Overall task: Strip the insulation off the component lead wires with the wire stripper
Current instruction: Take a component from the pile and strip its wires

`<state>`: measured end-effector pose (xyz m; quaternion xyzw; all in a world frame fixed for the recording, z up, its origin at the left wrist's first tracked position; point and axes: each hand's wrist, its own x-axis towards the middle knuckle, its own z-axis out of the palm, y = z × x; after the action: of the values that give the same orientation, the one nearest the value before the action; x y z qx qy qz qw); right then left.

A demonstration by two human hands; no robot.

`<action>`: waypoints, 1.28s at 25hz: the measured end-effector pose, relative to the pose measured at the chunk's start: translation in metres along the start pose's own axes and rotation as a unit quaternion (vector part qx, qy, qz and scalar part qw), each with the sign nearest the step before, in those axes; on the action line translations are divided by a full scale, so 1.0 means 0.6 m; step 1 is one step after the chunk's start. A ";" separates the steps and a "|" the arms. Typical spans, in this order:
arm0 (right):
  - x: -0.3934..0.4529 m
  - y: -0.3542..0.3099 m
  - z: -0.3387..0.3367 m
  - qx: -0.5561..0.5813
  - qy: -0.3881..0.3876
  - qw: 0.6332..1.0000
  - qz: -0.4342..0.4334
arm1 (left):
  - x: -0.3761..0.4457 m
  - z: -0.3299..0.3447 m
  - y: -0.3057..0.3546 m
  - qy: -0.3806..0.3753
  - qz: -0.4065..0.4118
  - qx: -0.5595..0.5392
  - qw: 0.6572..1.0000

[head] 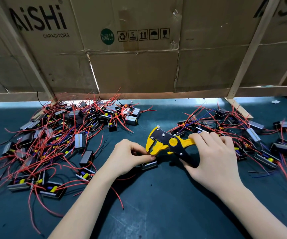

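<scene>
**Wire Stripper Positioned at Component Lead**

We see the right hand (213, 157) curled around the handles of the yellow-and-black plastic wire stripper (168, 143), whose toothed head points left. The left hand (130, 156) pinches a thin lead at the stripper's mouth, just above a small black boxed component with a grey ribbed side (149, 165) lying on the dark green mat (165, 204). Heaps of like components with red insulated wires lie left (53, 138) and right (253, 135). The brown corrugated cardboard wall (139, 66) behind reads "AiSHi CAPACITORS" and "RoHS 2.0".
</scene>
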<state>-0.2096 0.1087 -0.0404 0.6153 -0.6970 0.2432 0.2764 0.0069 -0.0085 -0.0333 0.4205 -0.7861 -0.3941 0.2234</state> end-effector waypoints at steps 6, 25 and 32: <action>0.001 0.007 -0.004 -0.010 0.008 1.000 -0.012 | -0.001 -0.019 -0.004 -0.056 -0.007 -0.007 0.998; 0.014 0.004 -0.009 -0.017 0.072 0.996 -0.045 | 0.004 -0.015 -0.012 -0.051 -0.010 -0.025 0.998; 0.009 0.006 0.001 -0.063 0.057 0.996 0.028 | 0.002 -0.014 -0.008 -0.071 0.013 -0.051 0.996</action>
<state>-0.2136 0.1052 -0.0371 0.5619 -0.7113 0.2408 0.3469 0.0143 -0.0150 -0.0321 0.3690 -0.7847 -0.4593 0.1928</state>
